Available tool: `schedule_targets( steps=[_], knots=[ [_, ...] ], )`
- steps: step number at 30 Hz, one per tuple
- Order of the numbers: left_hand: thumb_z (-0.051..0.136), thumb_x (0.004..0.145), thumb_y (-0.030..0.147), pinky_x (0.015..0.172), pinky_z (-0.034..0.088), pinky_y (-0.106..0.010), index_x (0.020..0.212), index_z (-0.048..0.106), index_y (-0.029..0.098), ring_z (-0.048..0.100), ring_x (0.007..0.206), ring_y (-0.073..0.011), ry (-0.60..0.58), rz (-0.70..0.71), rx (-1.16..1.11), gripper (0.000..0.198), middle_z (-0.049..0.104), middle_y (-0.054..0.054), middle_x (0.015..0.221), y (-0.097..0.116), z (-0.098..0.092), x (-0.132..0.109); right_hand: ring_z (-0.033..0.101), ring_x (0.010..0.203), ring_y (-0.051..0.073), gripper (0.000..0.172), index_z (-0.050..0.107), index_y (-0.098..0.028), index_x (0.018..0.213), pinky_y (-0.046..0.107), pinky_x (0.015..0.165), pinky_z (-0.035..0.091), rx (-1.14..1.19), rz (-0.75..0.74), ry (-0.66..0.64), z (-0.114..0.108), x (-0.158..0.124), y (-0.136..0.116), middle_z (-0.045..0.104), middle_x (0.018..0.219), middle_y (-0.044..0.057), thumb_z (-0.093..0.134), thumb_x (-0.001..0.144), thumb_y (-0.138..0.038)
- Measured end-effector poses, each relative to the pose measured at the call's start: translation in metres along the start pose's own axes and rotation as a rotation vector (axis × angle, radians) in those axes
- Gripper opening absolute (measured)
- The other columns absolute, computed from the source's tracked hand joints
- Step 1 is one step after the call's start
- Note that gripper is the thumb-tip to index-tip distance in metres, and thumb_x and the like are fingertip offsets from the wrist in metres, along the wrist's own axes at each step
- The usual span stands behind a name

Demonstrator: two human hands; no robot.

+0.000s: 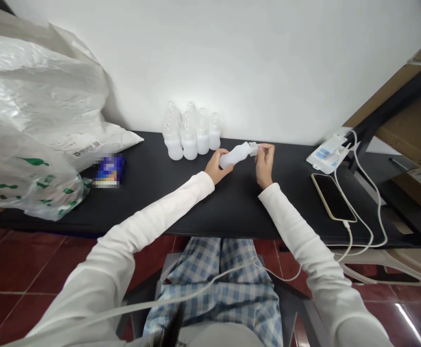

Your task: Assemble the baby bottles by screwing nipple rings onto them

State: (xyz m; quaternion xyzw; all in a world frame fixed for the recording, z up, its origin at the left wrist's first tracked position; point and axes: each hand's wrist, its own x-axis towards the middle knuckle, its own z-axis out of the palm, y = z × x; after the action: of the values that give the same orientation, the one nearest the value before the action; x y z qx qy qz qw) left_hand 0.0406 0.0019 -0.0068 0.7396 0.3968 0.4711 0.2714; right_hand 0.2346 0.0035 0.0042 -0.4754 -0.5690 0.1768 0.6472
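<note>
My left hand is closed round the base of a white plastic bottle, tilted with its neck up and to the right. At the neck sits a small translucent piece, perhaps a cap. My right hand pinches the outer end of that piece with thumb and fingers. Behind and left of my hands, several similar bottles stand upright in a cluster, with white bodies and clear domed tops.
White plastic bags and a blue packet occupy the left of the black table. At right lie a phone on a white charging cable and a white-blue package. A white wall rises behind.
</note>
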Motion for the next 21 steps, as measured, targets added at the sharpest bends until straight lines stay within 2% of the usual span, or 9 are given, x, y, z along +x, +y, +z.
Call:
schedule_targets(
  steps=[3, 7, 10, 12, 16, 21],
  knots=[
    [0.065, 0.083, 0.03, 0.108, 0.045, -0.039, 0.119, 0.055, 0.026, 0.057, 0.122, -0.0252, 0.066, -0.068, 0.027, 0.037, 0.062, -0.008, 0.125, 0.008, -0.023, -0.006, 0.052, 0.066, 0.014, 0.039, 0.046, -0.027, 0.102, 0.03, 0.062, 0.047, 0.043, 0.058, -0.159, 0.002, 0.0, 0.0, 0.053, 0.08, 0.0, 0.051, 0.092, -0.064],
    [0.064, 0.081, 0.023, 0.114, 0.041, -0.041, 0.118, 0.059, 0.027, 0.055, 0.126, -0.0255, 0.187, -0.092, 0.001, 0.037, 0.062, -0.007, 0.126, 0.012, -0.035, -0.002, 0.056, 0.067, 0.013, 0.046, 0.048, -0.027, 0.098, 0.029, 0.061, 0.049, 0.146, 0.151, -0.397, 0.002, 0.001, -0.003, 0.056, 0.078, -0.002, 0.063, 0.083, -0.067],
    [0.063, 0.08, 0.023, 0.104, 0.048, -0.036, 0.119, 0.056, 0.025, 0.059, 0.118, -0.0222, 0.273, -0.198, -0.109, 0.04, 0.061, -0.007, 0.126, 0.007, -0.035, 0.004, 0.06, 0.071, 0.013, 0.05, 0.05, -0.026, 0.096, 0.027, 0.06, 0.05, 0.229, 0.211, -0.524, 0.002, 0.0, -0.005, 0.06, 0.081, -0.002, 0.072, 0.076, -0.066],
    [0.063, 0.081, 0.026, 0.094, 0.053, -0.033, 0.117, 0.055, 0.025, 0.062, 0.109, -0.0203, 0.313, -0.306, -0.168, 0.037, 0.063, -0.006, 0.12, 0.003, -0.034, 0.008, 0.061, 0.074, 0.014, 0.051, 0.051, -0.026, 0.096, 0.026, 0.061, 0.05, 0.235, 0.21, -0.553, 0.003, -0.002, -0.007, 0.061, 0.087, -0.001, 0.076, 0.074, -0.064],
    [0.061, 0.086, 0.037, 0.08, 0.054, -0.028, 0.105, 0.057, 0.024, 0.063, 0.096, -0.0179, 0.343, -0.476, -0.223, 0.023, 0.064, -0.003, 0.099, -0.004, -0.032, 0.012, 0.061, 0.083, 0.014, 0.042, 0.051, -0.025, 0.099, 0.026, 0.064, 0.051, 0.129, 0.078, -0.526, 0.003, -0.006, -0.011, 0.061, 0.107, 0.003, 0.076, 0.077, -0.052],
    [0.065, 0.085, 0.043, 0.079, 0.052, -0.027, 0.081, 0.054, 0.023, 0.062, 0.089, -0.0171, 0.255, -0.495, -0.197, 0.024, 0.061, 0.0, 0.083, -0.007, -0.031, 0.011, 0.057, 0.087, 0.017, 0.01, 0.05, -0.024, 0.094, 0.032, 0.075, 0.049, -0.18, -0.248, -0.506, 0.0, -0.007, -0.014, 0.061, 0.105, 0.005, 0.057, 0.086, -0.022]
  ],
)
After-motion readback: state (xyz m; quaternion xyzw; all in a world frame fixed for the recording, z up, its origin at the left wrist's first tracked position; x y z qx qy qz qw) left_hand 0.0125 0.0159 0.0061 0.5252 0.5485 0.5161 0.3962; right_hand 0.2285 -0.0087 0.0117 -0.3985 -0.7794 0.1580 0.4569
